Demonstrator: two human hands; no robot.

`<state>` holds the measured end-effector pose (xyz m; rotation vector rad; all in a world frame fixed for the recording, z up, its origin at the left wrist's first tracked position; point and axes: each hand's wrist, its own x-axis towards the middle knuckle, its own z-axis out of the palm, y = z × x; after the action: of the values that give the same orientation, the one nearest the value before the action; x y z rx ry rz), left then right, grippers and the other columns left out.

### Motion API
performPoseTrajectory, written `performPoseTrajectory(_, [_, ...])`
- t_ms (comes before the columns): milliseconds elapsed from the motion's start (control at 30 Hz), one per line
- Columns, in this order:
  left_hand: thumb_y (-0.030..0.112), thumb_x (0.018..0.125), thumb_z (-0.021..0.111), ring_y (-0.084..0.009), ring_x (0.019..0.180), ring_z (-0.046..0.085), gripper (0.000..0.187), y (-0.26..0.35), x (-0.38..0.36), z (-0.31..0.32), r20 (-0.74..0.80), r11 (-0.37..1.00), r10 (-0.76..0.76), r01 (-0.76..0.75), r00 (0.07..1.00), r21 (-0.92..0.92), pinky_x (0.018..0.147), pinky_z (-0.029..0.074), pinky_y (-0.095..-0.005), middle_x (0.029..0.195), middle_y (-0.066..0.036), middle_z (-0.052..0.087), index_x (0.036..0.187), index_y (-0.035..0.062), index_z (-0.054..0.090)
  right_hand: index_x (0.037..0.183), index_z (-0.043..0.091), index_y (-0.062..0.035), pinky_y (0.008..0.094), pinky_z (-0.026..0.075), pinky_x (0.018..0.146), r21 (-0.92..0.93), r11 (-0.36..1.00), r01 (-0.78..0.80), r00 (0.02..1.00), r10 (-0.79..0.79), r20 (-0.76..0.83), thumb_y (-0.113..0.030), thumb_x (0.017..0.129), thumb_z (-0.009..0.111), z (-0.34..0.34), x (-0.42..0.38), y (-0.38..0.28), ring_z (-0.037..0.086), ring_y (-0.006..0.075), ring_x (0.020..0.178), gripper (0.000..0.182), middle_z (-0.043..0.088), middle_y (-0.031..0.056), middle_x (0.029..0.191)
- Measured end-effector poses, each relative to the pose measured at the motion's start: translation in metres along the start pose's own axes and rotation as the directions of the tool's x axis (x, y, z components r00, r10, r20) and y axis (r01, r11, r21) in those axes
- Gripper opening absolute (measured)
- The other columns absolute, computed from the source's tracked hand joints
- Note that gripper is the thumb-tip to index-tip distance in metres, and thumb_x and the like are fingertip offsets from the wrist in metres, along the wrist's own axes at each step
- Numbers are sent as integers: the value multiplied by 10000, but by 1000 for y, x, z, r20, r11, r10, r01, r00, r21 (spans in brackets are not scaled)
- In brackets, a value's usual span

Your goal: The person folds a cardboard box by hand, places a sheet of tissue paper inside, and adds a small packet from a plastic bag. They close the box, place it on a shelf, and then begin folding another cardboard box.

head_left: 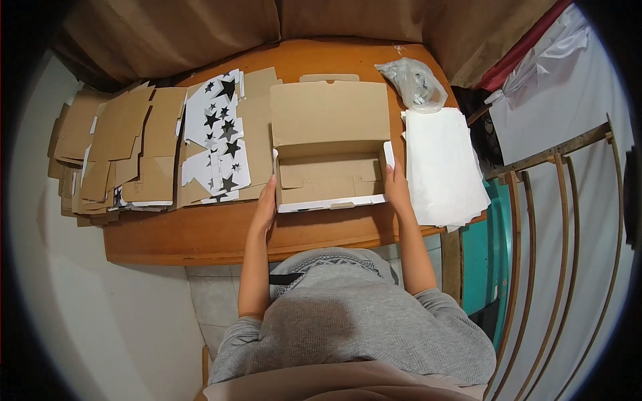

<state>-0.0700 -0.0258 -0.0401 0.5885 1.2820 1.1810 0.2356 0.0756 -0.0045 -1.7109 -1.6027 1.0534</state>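
Note:
A cardboard box (329, 172) stands on the table in front of me, its lid (330, 113) raised and tilted back, with a tuck flap at the top edge. The inside is plain brown, while white shows along the front edge and side flaps. My left hand (267, 202) holds the box's left side near the front corner, fingers along the wall. On the opposite side, my right hand (396, 188) grips the right wall, its thumb at the upper edge and the other fingers partly hidden.
Flat unfolded cardboard (120, 144) lies piled at the left, with a white star-printed sheet (224, 147) nearer the box. White paper (443, 167) is stacked at the right below a clear plastic bag (416, 83). Wooden rails (568, 220) stand beyond the orange-brown table (180, 244).

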Motion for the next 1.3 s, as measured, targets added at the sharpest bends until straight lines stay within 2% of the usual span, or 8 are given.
performPoseTrajectory(100, [488,983,390,-248,1351,311,709,-10,7,-4,-20,998,40,-39,999,48,1108,222,-305,1461,-182,342,1414,-69,308,1372,379,-36,447,433,920,-212,969,125,978,-157,-138,-281,993,377,13,12,29,531,442,1107,451,529,258,1254])
performPoseTrajectory(233, [453,987,407,-249,1367,289,680,6,-3,5,3,993,70,-70,998,96,1116,201,-308,1475,-174,326,1431,-49,288,1349,400,-39,473,445,882,-239,962,133,972,-174,-157,-277,990,379,16,11,32,540,460,1066,431,543,261,1225])
performPoseTrajectory(300, [423,989,417,-251,1371,289,652,13,-8,15,-42,946,63,-46,997,322,1116,201,-313,1474,-174,332,1437,-32,287,1339,403,-49,479,447,873,-279,947,158,955,-218,-202,-271,988,380,18,10,29,540,459,1058,416,559,257,1197])
performPoseTrajectory(433, [430,995,398,-232,1249,423,622,4,0,12,-68,923,105,-72,992,379,1056,294,-316,1355,-170,466,1390,-49,361,1345,390,-52,487,453,852,-262,962,69,983,-111,-148,-271,986,378,12,3,15,553,464,1027,420,575,255,1169])
performPoseTrajectory(700, [343,997,341,-507,921,560,500,17,-12,34,-241,587,340,-6,909,809,798,446,-508,907,-357,595,1086,-94,567,1057,460,-84,565,471,651,-480,873,-88,969,-36,-242,-286,984,380,16,-4,-2,617,469,763,229,645,254,810])
performPoseTrajectory(1133, [295,991,359,-480,783,598,415,7,-1,28,-215,452,408,9,887,892,689,472,-543,786,-310,613,1109,-38,576,1136,482,-43,570,472,697,-461,887,7,953,-146,-267,-238,971,388,17,3,8,604,493,775,273,636,276,827])
performPoseTrajectory(1233, [302,991,374,-482,791,602,419,18,-11,36,-190,481,414,-37,890,876,691,479,-533,828,-300,626,1201,-35,506,1218,473,-11,509,473,809,-294,952,82,952,-162,-260,-170,944,424,13,-1,8,598,457,926,320,624,279,981])
performPoseTrajectory(1300, [305,977,429,-462,927,585,447,32,-22,44,-222,489,400,-2,889,872,770,475,-511,1005,-287,614,1292,-13,432,1260,458,18,435,422,937,-186,899,397,803,-439,-403,-110,910,463,9,-15,7,529,398,1094,372,552,257,1154])
